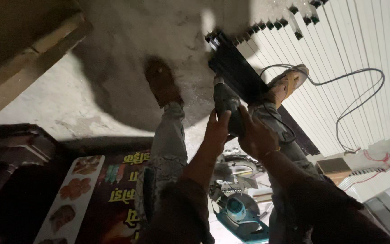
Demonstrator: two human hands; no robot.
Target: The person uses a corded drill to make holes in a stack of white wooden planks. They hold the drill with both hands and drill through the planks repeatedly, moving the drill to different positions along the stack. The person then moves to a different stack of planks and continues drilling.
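head-worn view, steep downward, close over hands [238,131]; floor [68,99] below

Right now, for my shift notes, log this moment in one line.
left hand: grips dark handheld power tool | right hand: same | tool at black metal bar

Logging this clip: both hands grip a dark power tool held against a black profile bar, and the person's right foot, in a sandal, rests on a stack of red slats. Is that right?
Not quite. The head view shows the slats are white, not red. The rest holds: the left hand and right hand grip the dark power tool against the black profile bar, and the sandalled right foot rests on the slats.
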